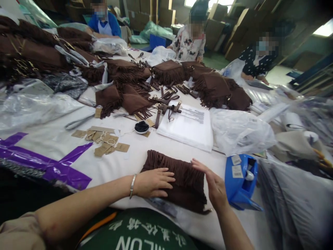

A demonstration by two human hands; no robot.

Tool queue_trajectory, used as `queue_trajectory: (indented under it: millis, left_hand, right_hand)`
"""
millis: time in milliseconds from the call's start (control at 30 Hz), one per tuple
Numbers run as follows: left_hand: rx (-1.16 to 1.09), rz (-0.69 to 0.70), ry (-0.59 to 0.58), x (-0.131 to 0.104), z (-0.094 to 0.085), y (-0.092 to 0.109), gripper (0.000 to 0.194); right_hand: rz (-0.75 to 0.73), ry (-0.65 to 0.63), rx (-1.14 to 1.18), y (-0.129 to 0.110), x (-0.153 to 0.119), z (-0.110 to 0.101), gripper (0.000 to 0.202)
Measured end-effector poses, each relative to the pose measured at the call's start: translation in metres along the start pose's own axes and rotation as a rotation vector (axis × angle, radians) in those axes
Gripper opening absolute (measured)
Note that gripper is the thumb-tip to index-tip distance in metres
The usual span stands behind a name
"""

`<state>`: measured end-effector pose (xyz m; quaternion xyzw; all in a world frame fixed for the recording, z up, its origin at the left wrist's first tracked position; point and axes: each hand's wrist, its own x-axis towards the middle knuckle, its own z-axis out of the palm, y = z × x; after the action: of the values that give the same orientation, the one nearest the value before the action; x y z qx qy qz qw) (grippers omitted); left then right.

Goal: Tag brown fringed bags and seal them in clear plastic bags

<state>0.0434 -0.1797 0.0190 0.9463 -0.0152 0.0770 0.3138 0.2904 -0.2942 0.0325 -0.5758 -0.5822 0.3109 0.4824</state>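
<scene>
A dark brown fringed bag lies flat on the white table right in front of me, its fringe along the far part. My left hand rests flat on the bag's left side, fingers stretched out to the right. At the bag's right edge is my right hand, fingers extended and a fingertip near or at the fringe; whether it touches I cannot tell. Neither hand grips anything. A small metal piece shows at the bag's lower right corner.
To the right stands a blue tape dispenser. Farther off are a stack of white plastic bags, brown paper tags, a small dish of black cord, leather straps and heaped fringed bags. Several people work across the table.
</scene>
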Motion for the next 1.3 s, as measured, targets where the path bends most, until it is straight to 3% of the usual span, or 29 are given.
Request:
queue_trajectory:
  millis: [133,233,300,400,467,567,633,700,800,867,933,1000,1100,1200,1300]
  left_hand:
    - [0.003,0.031,0.102,0.000,-0.002,0.014,0.026]
    - [-0.073,0.003,0.263,-0.008,-0.019,0.017,0.019]
    - [-0.047,-0.164,0.458,-0.018,-0.038,0.005,0.018]
    - [0.185,-0.531,0.706,-0.035,-0.069,-0.036,0.019]
    - [0.374,-0.705,0.658,-0.043,-0.089,-0.073,0.019]
    - [0.517,-0.829,0.513,-0.044,-0.109,-0.123,0.015]
    - [0.524,-0.863,0.484,-0.038,-0.117,-0.146,0.011]
    - [0.526,-0.891,0.472,-0.031,-0.120,-0.155,0.010]
    - [0.530,-0.884,0.485,-0.020,-0.115,-0.140,0.006]
    - [0.463,-0.751,0.468,-0.014,-0.103,-0.114,0.012]
    - [0.322,-0.541,0.402,-0.008,-0.086,-0.085,0.021]
    - [0.222,-0.429,0.327,-0.004,-0.066,-0.061,0.033]
    - [0.217,-0.488,0.267,0.002,-0.041,-0.045,0.042]
    - [0.191,-0.534,0.263,0.007,-0.028,-0.042,0.026]
    - [0.157,-0.520,0.334,0.007,-0.023,-0.035,0.015]
  right_hand:
    - [0.042,-0.168,-0.284,0.013,0.035,0.015,0.041]
    - [-0.014,-0.303,-0.389,0.026,0.029,0.040,0.048]
    - [-0.079,-0.324,-0.463,0.033,0.017,0.053,0.049]
    - [-0.140,-0.289,-0.543,0.039,0.005,0.061,0.051]
    - [-0.153,-0.279,-0.563,0.042,0.004,0.062,0.052]
    - [-0.164,-0.279,-0.569,0.043,0.006,0.061,0.053]
    - [-0.164,-0.275,-0.566,0.043,0.007,0.061,0.053]
    - [-0.160,-0.268,-0.564,0.043,0.007,0.061,0.053]
    - [-0.156,-0.270,-0.574,0.043,0.007,0.061,0.053]
    - [-0.150,-0.282,-0.581,0.043,0.006,0.060,0.053]
    - [-0.146,-0.288,-0.583,0.042,0.006,0.060,0.053]
    - [-0.149,-0.284,-0.583,0.042,0.006,0.060,0.052]
    - [-0.158,-0.267,-0.576,0.042,0.007,0.061,0.053]
    - [-0.167,-0.254,-0.558,0.042,0.007,0.062,0.053]
    - [-0.160,-0.252,-0.542,0.043,0.007,0.062,0.052]
